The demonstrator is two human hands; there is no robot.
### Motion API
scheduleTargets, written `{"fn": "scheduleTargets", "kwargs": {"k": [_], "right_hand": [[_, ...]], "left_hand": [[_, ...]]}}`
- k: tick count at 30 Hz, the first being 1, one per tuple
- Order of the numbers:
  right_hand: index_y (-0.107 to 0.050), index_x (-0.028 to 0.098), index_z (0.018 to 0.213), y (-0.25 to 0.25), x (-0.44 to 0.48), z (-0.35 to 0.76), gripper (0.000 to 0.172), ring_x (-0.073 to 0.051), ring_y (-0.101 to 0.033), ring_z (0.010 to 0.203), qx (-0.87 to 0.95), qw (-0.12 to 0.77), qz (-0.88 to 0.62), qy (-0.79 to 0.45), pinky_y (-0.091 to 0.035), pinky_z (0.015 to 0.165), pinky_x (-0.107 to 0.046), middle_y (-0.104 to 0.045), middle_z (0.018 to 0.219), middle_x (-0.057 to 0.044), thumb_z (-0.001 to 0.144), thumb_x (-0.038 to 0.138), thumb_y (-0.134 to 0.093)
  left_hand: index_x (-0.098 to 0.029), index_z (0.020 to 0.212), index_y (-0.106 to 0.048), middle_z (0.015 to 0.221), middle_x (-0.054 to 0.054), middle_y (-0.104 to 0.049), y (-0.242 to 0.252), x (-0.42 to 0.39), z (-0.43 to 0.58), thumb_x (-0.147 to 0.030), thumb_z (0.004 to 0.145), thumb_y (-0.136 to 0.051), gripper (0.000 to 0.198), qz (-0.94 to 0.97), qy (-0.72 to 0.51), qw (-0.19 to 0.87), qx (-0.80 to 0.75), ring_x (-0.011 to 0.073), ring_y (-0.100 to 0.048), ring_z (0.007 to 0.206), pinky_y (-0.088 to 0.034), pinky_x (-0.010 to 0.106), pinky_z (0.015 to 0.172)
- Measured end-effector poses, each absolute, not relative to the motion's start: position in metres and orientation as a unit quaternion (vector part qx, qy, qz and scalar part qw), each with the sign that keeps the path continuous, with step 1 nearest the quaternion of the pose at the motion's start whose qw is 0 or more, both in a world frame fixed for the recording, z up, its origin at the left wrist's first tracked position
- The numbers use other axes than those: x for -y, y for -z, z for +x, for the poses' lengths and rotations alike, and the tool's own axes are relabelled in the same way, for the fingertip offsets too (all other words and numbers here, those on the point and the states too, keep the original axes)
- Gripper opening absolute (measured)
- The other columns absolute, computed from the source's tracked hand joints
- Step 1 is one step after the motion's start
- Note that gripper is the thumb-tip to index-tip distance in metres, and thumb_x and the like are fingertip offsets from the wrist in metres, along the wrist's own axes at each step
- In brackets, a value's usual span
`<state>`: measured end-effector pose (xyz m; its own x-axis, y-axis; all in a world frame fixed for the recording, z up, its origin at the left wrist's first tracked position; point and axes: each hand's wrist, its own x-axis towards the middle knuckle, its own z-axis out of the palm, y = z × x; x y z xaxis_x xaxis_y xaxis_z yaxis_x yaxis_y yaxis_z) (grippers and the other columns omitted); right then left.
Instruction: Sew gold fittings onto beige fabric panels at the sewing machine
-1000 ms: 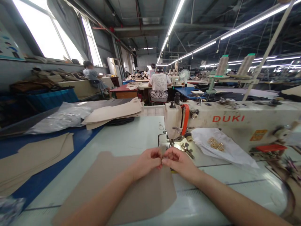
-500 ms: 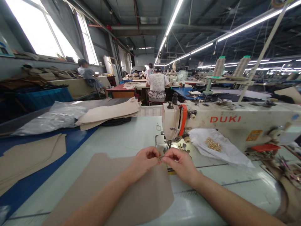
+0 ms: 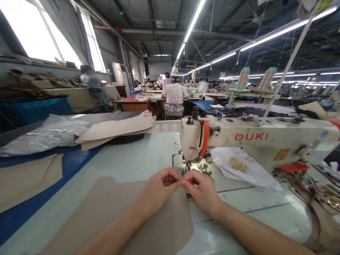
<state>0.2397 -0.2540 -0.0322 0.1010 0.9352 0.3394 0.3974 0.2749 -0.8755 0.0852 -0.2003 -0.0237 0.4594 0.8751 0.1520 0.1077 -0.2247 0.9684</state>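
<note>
A hand could pass over the pale green counter [image 3: 138, 157] ahead of the left hand [image 3: 159, 186], as far as the stacked beige cut panels [image 3: 114, 129]. Ahead of the right hand [image 3: 202, 191], the cream DUKI sewing machine [image 3: 252, 136] and a crumpled white plastic bag [image 3: 252, 173] stand in the way, the machine's needle area just beyond the fingers [image 3: 176, 180].

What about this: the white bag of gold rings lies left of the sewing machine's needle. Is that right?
No: the white bag of gold rings lies right of the DUKI sewing machine's needle, as the head view shows.
</note>
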Motion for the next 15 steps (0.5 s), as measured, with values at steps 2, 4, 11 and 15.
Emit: {"fn": "scheduleTargets", "kwargs": {"k": [2,4,11,15], "right_hand": [[-0.054,0.019,0.068,0.034,0.253,0.240,0.010,-0.012,-0.049,0.057,0.615,0.516,-0.524,-0.285,-0.038,0.056,-0.023,-0.054,0.061,0.003,0.076,0.024,-0.056],[-0.055,0.020,0.074,0.035,0.252,0.241,0.004,-0.012,-0.052,0.060,0.601,0.533,-0.500,-0.322,-0.039,0.058,-0.023,-0.057,0.065,0.003,0.075,0.023,-0.057],[-0.059,0.019,0.079,0.037,0.251,0.245,0.010,-0.012,-0.056,0.063,0.565,0.528,-0.466,-0.430,-0.042,0.062,-0.024,-0.062,0.066,0.002,0.075,0.028,-0.060],[-0.060,0.019,0.075,0.036,0.251,0.246,0.011,-0.012,-0.054,0.060,0.566,0.527,-0.472,-0.423,-0.042,0.060,-0.023,-0.061,0.064,0.002,0.075,0.029,-0.061]], "left_hand": [[-0.017,0.069,-0.057,0.064,-0.002,-0.060,0.022,0.203,0.085,-0.025,0.067,-0.066,0.012,0.701,-0.381,0.478,-0.367,0.0116,-0.057,0.061,-0.046,0.022,0.060],[-0.017,0.069,-0.056,0.064,-0.002,-0.059,0.019,0.206,0.085,-0.023,0.067,-0.064,0.010,0.711,-0.381,0.458,-0.374,0.0116,-0.057,0.061,-0.046,0.022,0.060],[-0.017,0.071,-0.055,0.068,-0.002,-0.060,0.013,0.209,0.085,-0.022,0.067,-0.060,0.008,0.722,-0.382,0.442,-0.370,0.0126,-0.058,0.065,-0.049,0.024,0.064],[-0.017,0.076,-0.057,0.071,0.000,-0.062,0.017,0.206,0.084,-0.025,0.070,-0.061,0.011,0.720,-0.364,0.467,-0.362,0.0139,-0.060,0.068,-0.049,0.024,0.066]]}}
